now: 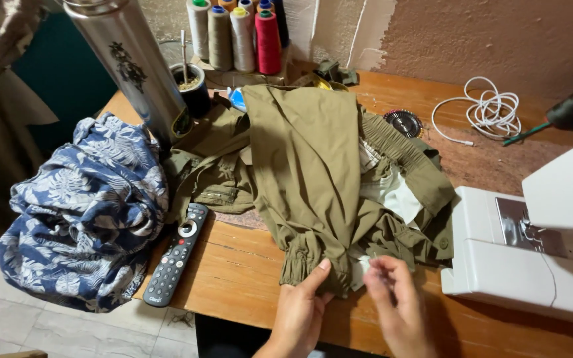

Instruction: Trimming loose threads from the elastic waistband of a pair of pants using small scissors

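head view, left hand [298, 311] pinching olive trousers [313, 179] cuff, right hand [396, 301] fingertips partly hidden

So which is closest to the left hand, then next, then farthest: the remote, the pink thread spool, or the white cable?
From the left hand:
1. Remote, just to its left at the table's front edge.
2. Pink thread spool, far back, centre.
3. White cable, back right, about as far; too close to call.

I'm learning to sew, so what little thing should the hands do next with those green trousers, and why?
Probably pinch the gathered cuff flat. The left hand already presses it with the thumb, the right hand pinches the fabric edge beside it, and the olive trousers lie bunched next to the sewing machine.
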